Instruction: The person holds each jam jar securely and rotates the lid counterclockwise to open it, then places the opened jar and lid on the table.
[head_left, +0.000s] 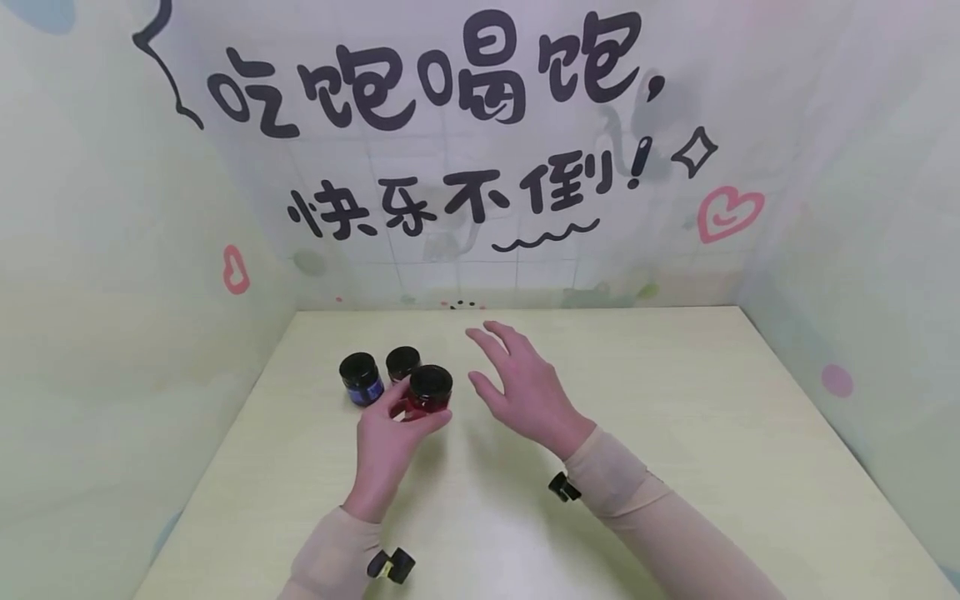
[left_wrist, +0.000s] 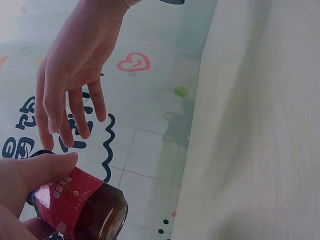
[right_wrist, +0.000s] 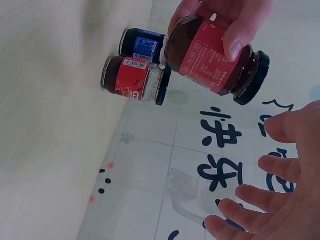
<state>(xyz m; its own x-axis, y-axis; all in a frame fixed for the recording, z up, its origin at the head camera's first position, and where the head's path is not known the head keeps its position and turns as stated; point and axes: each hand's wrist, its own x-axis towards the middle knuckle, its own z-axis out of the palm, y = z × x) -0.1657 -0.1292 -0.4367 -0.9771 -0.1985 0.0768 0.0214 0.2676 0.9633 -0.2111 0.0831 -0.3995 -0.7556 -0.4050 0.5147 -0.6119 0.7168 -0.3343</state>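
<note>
My left hand (head_left: 390, 437) grips a glass jar (head_left: 430, 390) with a black lid and a red label, thumb on the near side. In the right wrist view this jar (right_wrist: 210, 55) is raised off the table, its contents dark. To its right, my right hand (head_left: 528, 392) hovers with fingers spread and relaxed, holding nothing. Just behind the gripped jar stands a second red-label jar (right_wrist: 132, 77) with a black lid, partly hidden in the head view. Beside that one, farther left, is a blue-label jar (head_left: 362, 379), also black-lidded.
The pale wooden table (head_left: 637, 358) is bounded by a printed backdrop (head_left: 480, 275) along the back and by side walls. Small black devices (head_left: 564, 487) are strapped at both wrists.
</note>
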